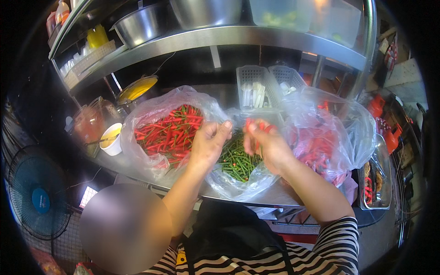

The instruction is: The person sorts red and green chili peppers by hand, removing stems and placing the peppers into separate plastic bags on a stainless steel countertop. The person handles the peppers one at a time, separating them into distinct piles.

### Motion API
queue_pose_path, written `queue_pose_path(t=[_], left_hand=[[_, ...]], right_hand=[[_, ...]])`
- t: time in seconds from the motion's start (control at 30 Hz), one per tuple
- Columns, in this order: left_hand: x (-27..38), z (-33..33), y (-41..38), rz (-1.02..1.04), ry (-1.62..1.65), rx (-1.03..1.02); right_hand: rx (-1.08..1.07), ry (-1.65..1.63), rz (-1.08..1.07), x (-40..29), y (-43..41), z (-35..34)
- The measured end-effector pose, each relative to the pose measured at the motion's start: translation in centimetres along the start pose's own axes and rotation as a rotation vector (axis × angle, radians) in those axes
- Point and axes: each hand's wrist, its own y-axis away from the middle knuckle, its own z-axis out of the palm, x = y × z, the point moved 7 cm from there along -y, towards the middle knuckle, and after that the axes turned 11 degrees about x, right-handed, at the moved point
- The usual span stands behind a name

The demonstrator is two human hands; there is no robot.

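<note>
My right hand (263, 137) is closed around several red chilies (264, 128), partly blurred. Close by on the left, my left hand (211, 139) has its fingers curled and thumb raised; nothing shows in it, though a tiny stem could be hidden. Under and between both hands, an open clear plastic bag (237, 192) holds green chili stems (240, 161). To the left, another open plastic bag (132, 151) is full of red chilies with green stems (172, 134). On the right stands a clear bag (357, 127) with red chilies (318, 147) seen through its film.
Plastic baskets (252, 74) of white cutlery stand behind the bags. A white cup (111, 139) of yellow contents sits at left. Overhead runs a steel shelf (192, 36) with metal bowls (141, 27). A fan (37, 199) stands at lower left, a tray (376, 202) at right.
</note>
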Motion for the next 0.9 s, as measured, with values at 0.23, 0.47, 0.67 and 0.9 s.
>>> queue_pose_path(t=[0.23, 0.47, 0.67, 0.9], left_hand=[[2.9, 2.1, 3.4, 0.472, -0.165, 0.046], [2.8, 4.5, 4.7, 0.434, -0.113, -0.023], [4.7, 4.3, 5.9, 0.782, -0.402, 0.137], [5.5, 3.4, 5.1, 1.047, -0.372, -0.074]], right_hand=[[-0.001, -0.61, 0.089, -0.6, 0.0, 0.0], [-0.03, -0.562, -0.018, -0.7, 1.1, 0.8], [-0.03, -0.515, -0.112, -0.8, 1.2, 1.1], [-0.132, -0.551, 0.039, -0.1, 1.4, 1.7]])
